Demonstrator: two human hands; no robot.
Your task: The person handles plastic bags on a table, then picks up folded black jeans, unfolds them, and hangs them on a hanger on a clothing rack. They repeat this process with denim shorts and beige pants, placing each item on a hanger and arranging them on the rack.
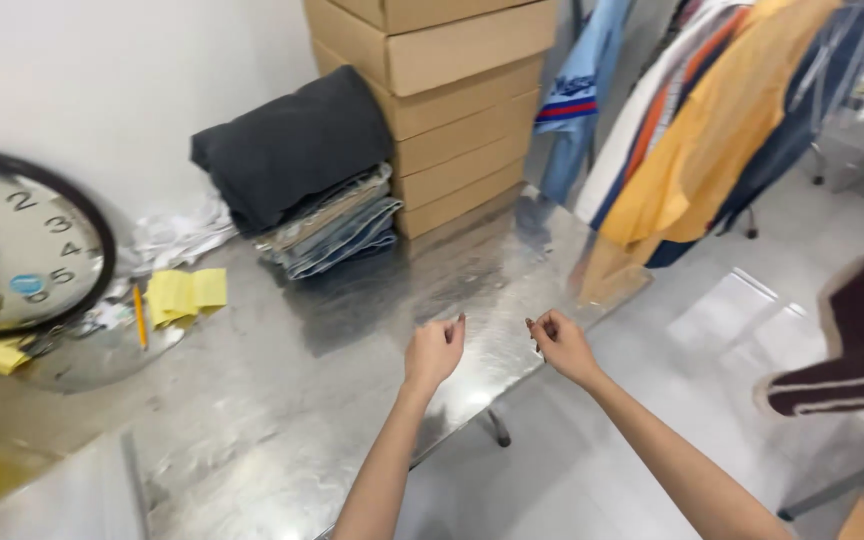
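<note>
My left hand (pixel 434 350) and my right hand (pixel 559 342) hover side by side over the near edge of a shiny metal table (pixel 282 400). Both have their fingers curled in loosely, and I see nothing held in either. They are a short gap apart and do not touch. The nearest things on the table are a stack of folded jeans (pixel 337 225) with a dark folded garment (pixel 292 145) on top, further back to the left.
Stacked cardboard boxes (pixel 452 100) stand behind the folded clothes. A round wall clock (pixel 17 245), yellow cloths (pixel 185 294) and a pencil (pixel 139 317) lie at the table's left. Hanging garments (pixel 702 130) fill a rack at right. A dark garment (pixel 857 340) drapes at far right.
</note>
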